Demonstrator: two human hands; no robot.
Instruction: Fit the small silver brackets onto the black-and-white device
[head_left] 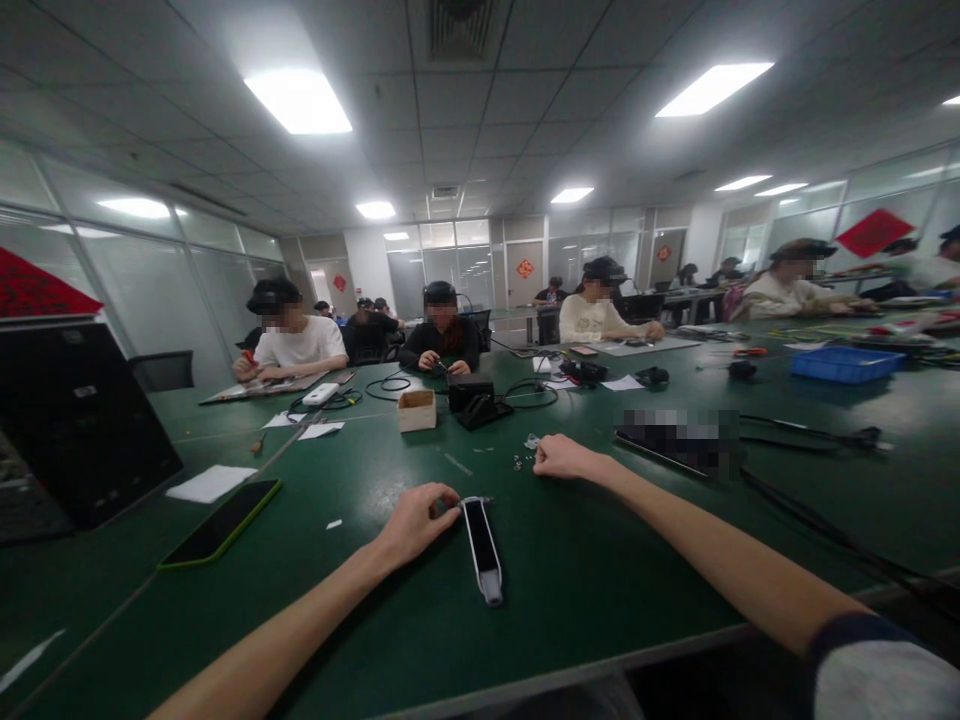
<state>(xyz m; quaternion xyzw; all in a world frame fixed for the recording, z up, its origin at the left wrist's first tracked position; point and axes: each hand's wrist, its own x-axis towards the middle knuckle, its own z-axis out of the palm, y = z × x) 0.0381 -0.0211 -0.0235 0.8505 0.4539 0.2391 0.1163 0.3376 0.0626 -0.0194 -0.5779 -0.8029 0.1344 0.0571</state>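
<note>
A long, narrow white device with a black face (481, 540) lies on the green table in front of me. At its upper left end are the curled fingers of my left hand (421, 522), thumb and forefinger gripping the edge there. A short thin metal piece (489, 499) sticks out at the same end. Farther forward, my right hand (564, 457) rests on the table with its fingers pinched together; what they hold, if anything, is hidden. Beside its fingertips lie several tiny shiny parts (517, 463) and a small clear plastic bag (532, 441).
A green-edged phone (221, 525) and white paper (211, 484) lie at left, near a black computer case (86, 420). Ahead stand a small open box (417, 411) and a black stand (480, 405). Black cables (810, 520) and a blue tray (847, 364) are right. Other people sit opposite.
</note>
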